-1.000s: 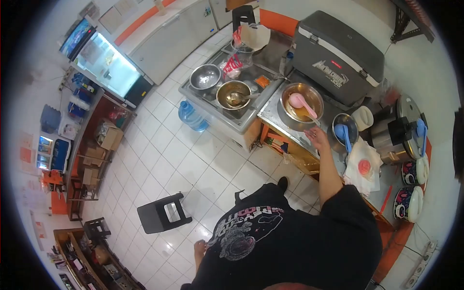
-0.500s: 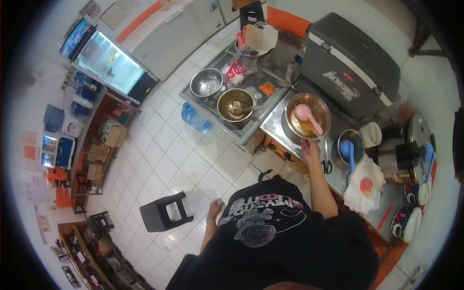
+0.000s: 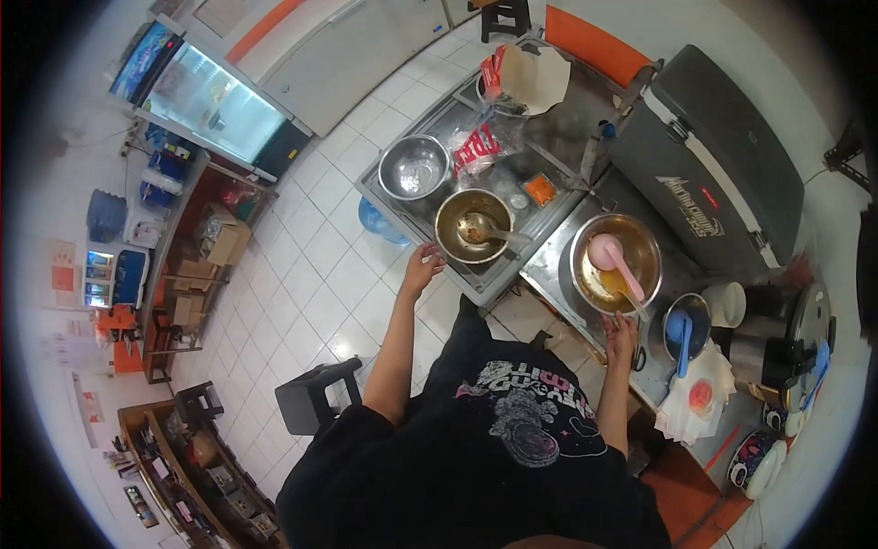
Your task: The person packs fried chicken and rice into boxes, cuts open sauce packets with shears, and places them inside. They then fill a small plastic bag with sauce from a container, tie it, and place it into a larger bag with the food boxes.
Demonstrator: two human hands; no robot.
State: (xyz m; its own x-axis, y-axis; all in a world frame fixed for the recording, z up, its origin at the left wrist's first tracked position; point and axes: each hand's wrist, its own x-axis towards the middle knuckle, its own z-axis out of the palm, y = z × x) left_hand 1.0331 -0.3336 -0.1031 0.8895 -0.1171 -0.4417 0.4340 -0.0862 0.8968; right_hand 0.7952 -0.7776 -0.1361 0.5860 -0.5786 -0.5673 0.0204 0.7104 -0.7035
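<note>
A large steel bowl (image 3: 578,274) with a pink ladle (image 3: 618,265) and some brownish liquid stands on the metal counter. At its near rim is my right hand (image 3: 621,335), fingers closed on the edge. My left hand (image 3: 423,269) is at the left side of a smaller steel pot (image 3: 443,240), its fingers apart and close to the rim; contact is unclear. Inside this pot lies a metal ladle (image 3: 494,234) with brown residue. An empty steel bowl (image 3: 414,167) sits just behind it.
A plastic bag (image 3: 477,151) and an orange packet (image 3: 540,190) lie on the grey table. Behind the counter stands a large cooler (image 3: 704,146). A blue ladle (image 3: 683,340) rests in a pan at right. A black stool (image 3: 311,400) stands on the floor.
My left hand has risen from beside my body to the smaller pot. My right hand remains at the large bowl's rim. The view has shifted, and the table and counter appear further right and lower.
</note>
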